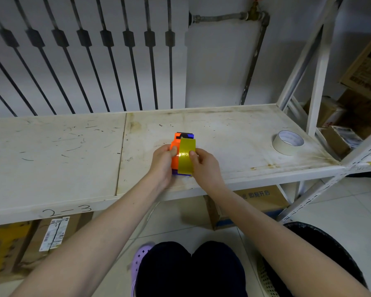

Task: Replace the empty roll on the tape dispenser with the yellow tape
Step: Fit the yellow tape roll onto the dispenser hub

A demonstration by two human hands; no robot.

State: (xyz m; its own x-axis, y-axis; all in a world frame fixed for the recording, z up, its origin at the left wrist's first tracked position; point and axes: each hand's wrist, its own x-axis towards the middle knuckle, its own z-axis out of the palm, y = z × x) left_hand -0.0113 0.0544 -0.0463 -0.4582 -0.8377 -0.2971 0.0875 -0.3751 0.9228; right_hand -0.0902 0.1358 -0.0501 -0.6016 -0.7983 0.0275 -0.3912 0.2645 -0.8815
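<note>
Both forearms reach forward over the near edge of a scuffed white shelf board (51,159). The left hand (162,161) clasps the orange plastic tape dispenser (176,151), its long axis running near to far. The right hand (204,166) pinches the glossy yellow tape (186,156) seated on it. Far right lies a pale, empty roll (287,142).

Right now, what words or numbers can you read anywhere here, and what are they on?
"2-3": handwritten on the shelf's front edge.
"即刻开启": blue print on the box under the shelf; characters to its left are cut off.
Shipping label on the left box: too small to read.
Boxes on the right rack: print blurred.
</note>
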